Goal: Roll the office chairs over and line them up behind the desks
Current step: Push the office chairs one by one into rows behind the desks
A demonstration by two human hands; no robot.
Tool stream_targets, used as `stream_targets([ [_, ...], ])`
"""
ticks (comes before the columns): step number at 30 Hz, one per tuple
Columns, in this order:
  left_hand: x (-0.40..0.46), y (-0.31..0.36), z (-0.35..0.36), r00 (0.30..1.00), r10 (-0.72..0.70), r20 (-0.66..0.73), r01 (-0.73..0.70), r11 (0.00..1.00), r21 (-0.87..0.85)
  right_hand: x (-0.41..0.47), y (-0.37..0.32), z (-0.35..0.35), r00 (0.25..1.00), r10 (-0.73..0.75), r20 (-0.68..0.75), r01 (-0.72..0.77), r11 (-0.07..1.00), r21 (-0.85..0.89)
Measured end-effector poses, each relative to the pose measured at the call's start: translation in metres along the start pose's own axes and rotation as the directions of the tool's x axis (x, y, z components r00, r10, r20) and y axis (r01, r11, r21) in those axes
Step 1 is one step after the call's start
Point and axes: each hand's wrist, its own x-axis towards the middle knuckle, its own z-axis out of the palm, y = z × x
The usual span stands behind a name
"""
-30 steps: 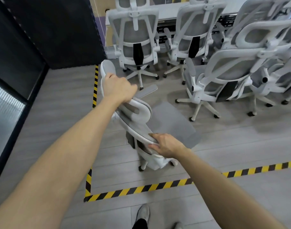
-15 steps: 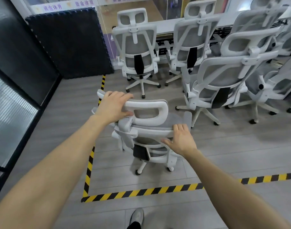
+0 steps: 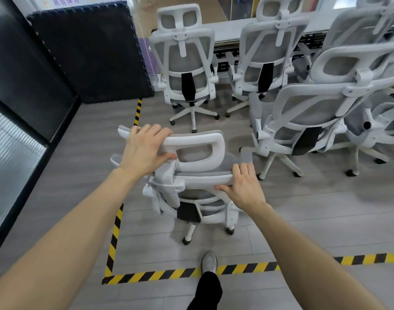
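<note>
Seen from the head camera, the person stands just behind the office chair (image 3: 198,173), which a second ago was turned side-on and tipped and now sits squared up, its back toward the person and its seat facing twelve o'clock; the left hand (image 3: 144,151) has shifted from a fist round the headrest's end to a looser hold, fingers draped over the top edge of the headrest (image 3: 196,151) and thumb tucked into its opening; the right hand (image 3: 243,186) lies on the top rail of the backrest at three o'clock of the chair, fingers together over the rim, thumb beneath; a shoe (image 3: 209,261) steps onto the striped floor tape (image 3: 164,275) at six o'clock, so the chair appears to be rolling forward; two lined-up chairs (image 3: 187,63) stand at the desk (image 3: 232,30) at twelve o'clock, more crowd in at two o'clock; the open gap ahead looks the likely slot, though that is a guess.
</note>
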Motion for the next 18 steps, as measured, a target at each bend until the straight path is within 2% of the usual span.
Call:
stream_targets([
  [9,0.084,-0.036,0.051,0.996,-0.065,-0.069,0.067,0.997,0.026,0.138,0.021,0.011,0.987,-0.004,0.163,0.019,0.995,-0.093],
  [18,0.168,-0.064,0.088,0.989,-0.122,-0.088,0.124,0.992,0.017,0.242,0.035,0.021,0.975,0.053,0.217,-0.046,0.998,-0.036],
])
